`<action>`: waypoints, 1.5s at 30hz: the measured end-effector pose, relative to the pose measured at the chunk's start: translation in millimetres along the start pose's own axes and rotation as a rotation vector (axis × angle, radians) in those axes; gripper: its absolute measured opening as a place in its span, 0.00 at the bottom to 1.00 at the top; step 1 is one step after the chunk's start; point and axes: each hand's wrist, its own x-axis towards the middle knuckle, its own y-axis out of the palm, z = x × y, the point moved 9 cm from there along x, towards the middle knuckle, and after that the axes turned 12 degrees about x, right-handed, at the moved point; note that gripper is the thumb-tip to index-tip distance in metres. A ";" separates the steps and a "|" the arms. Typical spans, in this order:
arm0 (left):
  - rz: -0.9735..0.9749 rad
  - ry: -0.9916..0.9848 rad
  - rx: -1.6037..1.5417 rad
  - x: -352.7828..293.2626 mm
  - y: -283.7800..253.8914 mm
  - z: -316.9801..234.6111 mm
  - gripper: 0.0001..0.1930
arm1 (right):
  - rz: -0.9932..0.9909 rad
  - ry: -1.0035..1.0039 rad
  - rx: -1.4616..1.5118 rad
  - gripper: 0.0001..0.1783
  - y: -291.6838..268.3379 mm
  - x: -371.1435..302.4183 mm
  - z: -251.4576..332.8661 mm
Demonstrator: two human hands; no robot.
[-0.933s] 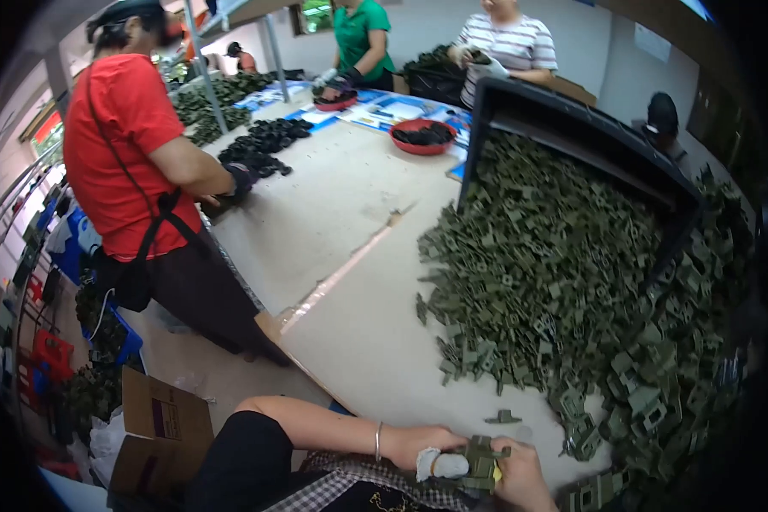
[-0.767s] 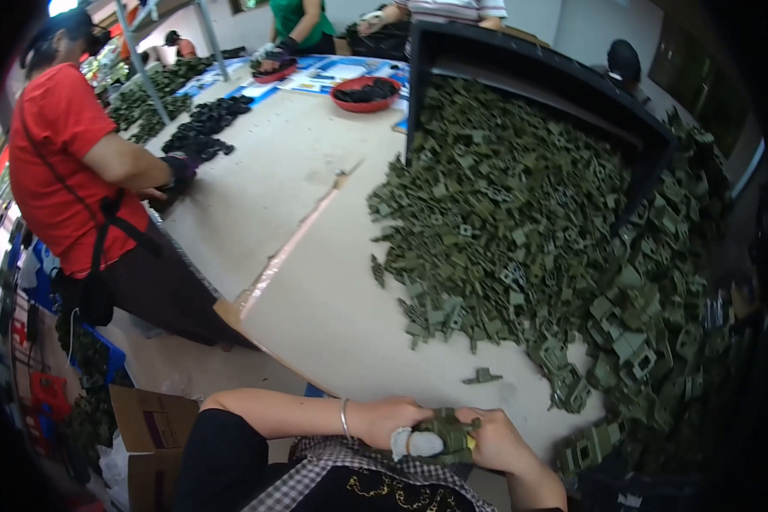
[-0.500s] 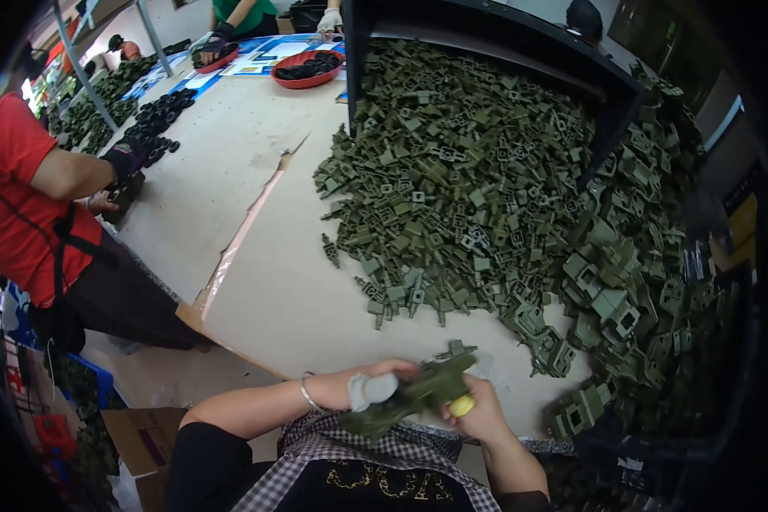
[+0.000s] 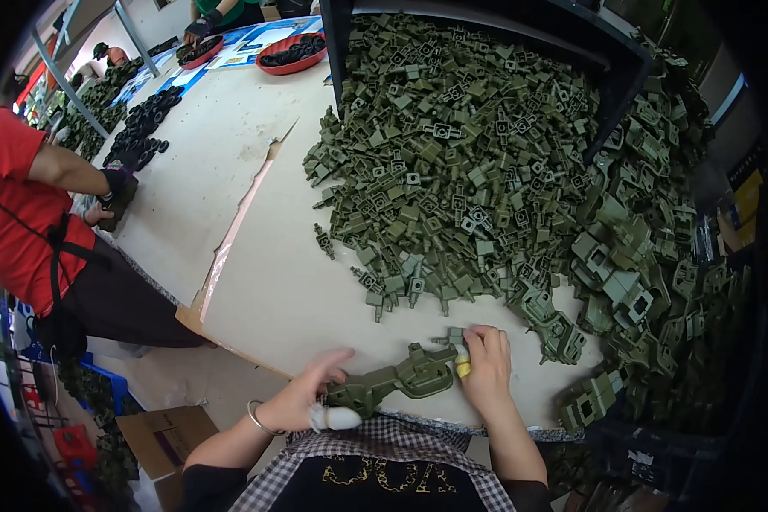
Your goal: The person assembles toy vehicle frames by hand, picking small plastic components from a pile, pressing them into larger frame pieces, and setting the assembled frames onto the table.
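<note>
A long olive-green moulded plastic part [image 4: 401, 375] with cut-outs, like a toy vehicle's body, lies tilted at the table's near edge. Its left end sits between the thumb and curled fingers of my left hand [image 4: 303, 399]; that thumb has a white wrap. My right hand [image 4: 489, 371], with a yellow wrap on one digit, is beside the right end. Its fingers are closed on a small green plastic part [image 4: 454, 336], held just above the long part's far corner. Whether the two parts touch cannot be made out.
A big heap of small green parts [image 4: 452, 171] covers the far middle under a black frame [image 4: 619, 111]. Larger green parts [image 4: 610, 273] pile up at right. A co-worker in red [image 4: 26, 213] stands at left near black rings [image 4: 145, 124]. A red basket [image 4: 292, 68] holds black pieces.
The long part has come down to the table edge from a blurred, raised tilt. My left hand has shifted left to its end; my right hand has moved slightly farther from me.
</note>
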 end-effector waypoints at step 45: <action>-0.132 -0.047 -0.659 24.2 17.3 10.2 0.32 | 0.299 0.057 0.751 0.11 21.9 1.0 89.8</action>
